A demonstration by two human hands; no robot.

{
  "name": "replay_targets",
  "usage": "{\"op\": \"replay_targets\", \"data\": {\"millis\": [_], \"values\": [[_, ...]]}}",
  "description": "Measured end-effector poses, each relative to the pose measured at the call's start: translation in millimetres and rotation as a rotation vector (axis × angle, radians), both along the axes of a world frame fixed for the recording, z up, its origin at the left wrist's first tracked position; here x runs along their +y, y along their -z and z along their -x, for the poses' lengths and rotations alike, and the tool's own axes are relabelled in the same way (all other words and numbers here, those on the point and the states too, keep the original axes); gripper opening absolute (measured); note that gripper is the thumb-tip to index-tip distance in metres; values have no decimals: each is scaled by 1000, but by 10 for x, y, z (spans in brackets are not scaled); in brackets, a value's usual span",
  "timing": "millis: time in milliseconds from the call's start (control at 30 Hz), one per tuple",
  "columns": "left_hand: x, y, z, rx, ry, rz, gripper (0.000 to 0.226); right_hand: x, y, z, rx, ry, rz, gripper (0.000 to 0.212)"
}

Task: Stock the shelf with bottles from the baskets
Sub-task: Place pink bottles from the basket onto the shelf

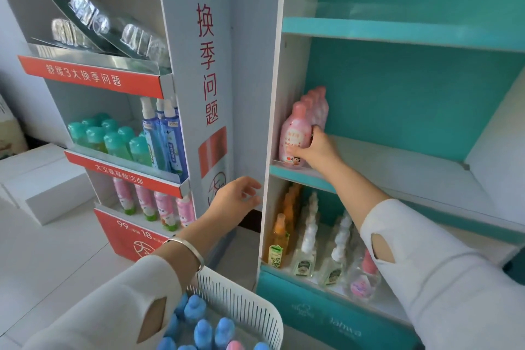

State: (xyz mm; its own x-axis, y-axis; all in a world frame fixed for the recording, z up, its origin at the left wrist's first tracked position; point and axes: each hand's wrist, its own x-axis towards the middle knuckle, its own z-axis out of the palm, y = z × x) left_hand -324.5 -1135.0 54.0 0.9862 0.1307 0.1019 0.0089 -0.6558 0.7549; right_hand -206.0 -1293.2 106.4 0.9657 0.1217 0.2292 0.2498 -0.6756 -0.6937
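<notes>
Head view: your right hand clamps its fingers round the pink bottle, which stands at the left end of the middle board of the teal shelf. Expect light, slippery plastic, so grip the body. Your left hand hangs empty with fingers apart, left of the shelf. The basket sits below.

A shop's toiletries corner; the teal shelf unit holds rows of identical bottles facing outward; left of it stands a cardboard display stand with red promotional strips and printed price figures, stocked likewise.
</notes>
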Motion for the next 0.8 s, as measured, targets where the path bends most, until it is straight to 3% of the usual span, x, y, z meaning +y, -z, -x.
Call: {"op": "replay_targets", "data": {"millis": [267, 367, 467, 633, 800], "values": [[-61, -6, 135, -31, 21, -26, 23, -42, 31, 177, -114, 36, 41, 68], [-46, -12, 233, -48, 0, -9, 24, -64, 66, 385, -324, 102, 104, 57], [-32, -8, 332, -62, -18, -7, 23, -43, 147, 612, -399, 47, 99, 43], [21, 42, 537, -85, -58, -8, 22, 73, 369, 1007, -315, -164, 56, 30], [211, 335, 841, 9, -92, -82, 22, 268, 744, 1329, -75, -364, 147, 23]]}}
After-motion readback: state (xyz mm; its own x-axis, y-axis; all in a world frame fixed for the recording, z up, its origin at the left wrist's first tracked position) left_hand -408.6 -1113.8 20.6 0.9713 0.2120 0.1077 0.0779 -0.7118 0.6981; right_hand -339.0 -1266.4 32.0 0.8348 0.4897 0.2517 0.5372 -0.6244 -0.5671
